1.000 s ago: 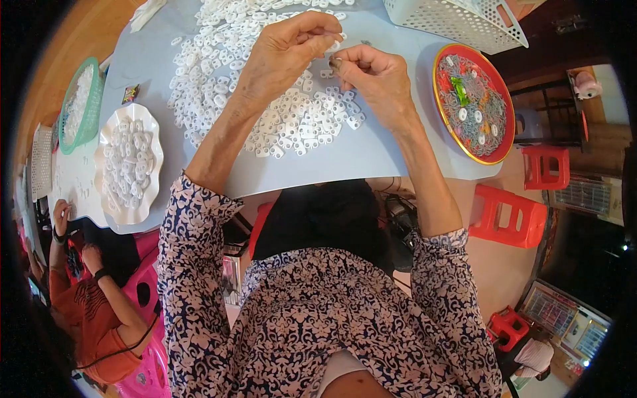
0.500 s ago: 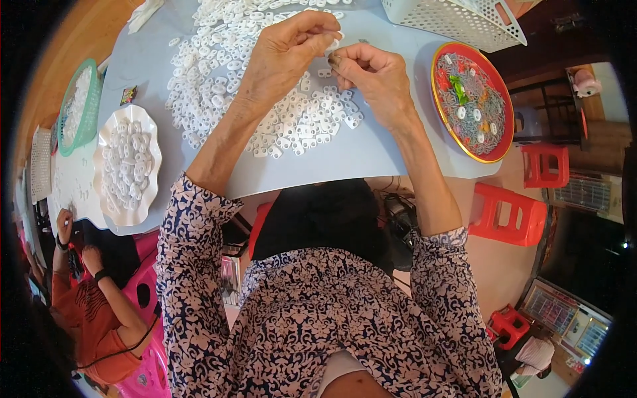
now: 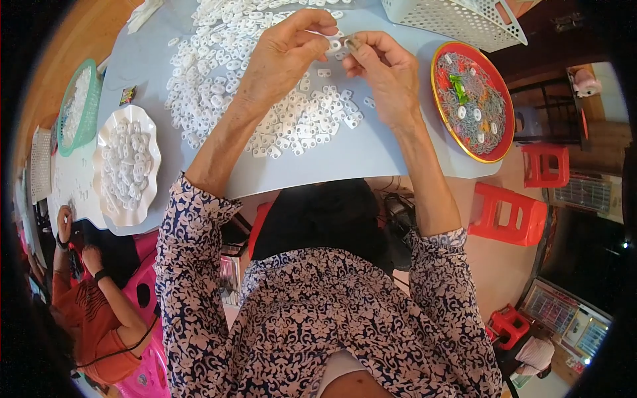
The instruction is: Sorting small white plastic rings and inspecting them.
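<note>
Over the desk (image 3: 361,149), the left hand (image 3: 282,56) pinches 1 white piece (image 3: 334,46) beside the nearly closed right hand (image 3: 387,76), whose hold is unclear, with many loose pieces (image 3: 310,126) remaining.

Free tabletop (image 3: 377,151) between white pieces (image 3: 298,124) and right forearm (image 3: 428,179), red tray (image 3: 506,123) beyond

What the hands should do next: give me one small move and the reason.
Probably steady the small white piece with the left hand while the right hand adjusts its fingers. The piece shows between the two hands' fingertips, with loose white pieces on the table below; whether either hand grips it firmly, I cannot tell.
</note>
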A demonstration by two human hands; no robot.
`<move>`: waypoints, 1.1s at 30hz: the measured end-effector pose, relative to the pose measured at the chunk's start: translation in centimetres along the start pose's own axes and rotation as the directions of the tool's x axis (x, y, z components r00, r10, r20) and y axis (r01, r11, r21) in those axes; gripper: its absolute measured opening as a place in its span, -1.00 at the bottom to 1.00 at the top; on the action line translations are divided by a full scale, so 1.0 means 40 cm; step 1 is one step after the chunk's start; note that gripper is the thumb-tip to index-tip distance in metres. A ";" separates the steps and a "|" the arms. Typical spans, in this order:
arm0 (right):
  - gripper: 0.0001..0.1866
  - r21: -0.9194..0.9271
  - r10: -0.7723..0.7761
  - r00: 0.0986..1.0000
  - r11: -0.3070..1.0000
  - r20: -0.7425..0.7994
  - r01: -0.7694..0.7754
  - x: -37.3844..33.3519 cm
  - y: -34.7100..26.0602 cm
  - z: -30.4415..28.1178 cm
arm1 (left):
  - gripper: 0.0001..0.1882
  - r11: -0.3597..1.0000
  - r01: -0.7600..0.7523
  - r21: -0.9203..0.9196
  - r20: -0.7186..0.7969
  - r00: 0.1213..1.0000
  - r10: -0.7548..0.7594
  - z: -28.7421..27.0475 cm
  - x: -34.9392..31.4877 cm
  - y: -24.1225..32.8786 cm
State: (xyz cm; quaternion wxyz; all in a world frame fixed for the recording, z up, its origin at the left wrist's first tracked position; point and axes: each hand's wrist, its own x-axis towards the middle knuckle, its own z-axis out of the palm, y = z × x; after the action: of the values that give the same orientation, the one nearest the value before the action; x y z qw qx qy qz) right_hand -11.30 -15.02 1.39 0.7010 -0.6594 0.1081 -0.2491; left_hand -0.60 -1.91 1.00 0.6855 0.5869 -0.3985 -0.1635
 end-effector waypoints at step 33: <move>-0.83 -0.152 0.032 0.995 0.988 0.099 -0.017 -0.010 -0.002 0.010 | -0.73 0.932 0.307 -0.194 0.035 0.951 -0.306 -0.015 -0.006 0.014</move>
State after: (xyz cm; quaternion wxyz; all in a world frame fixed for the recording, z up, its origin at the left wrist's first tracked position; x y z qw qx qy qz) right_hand -11.46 -14.49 1.46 0.6568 -0.7209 0.0990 -0.1977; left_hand -0.45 -1.22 1.43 0.7053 0.5709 -0.2854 -0.3085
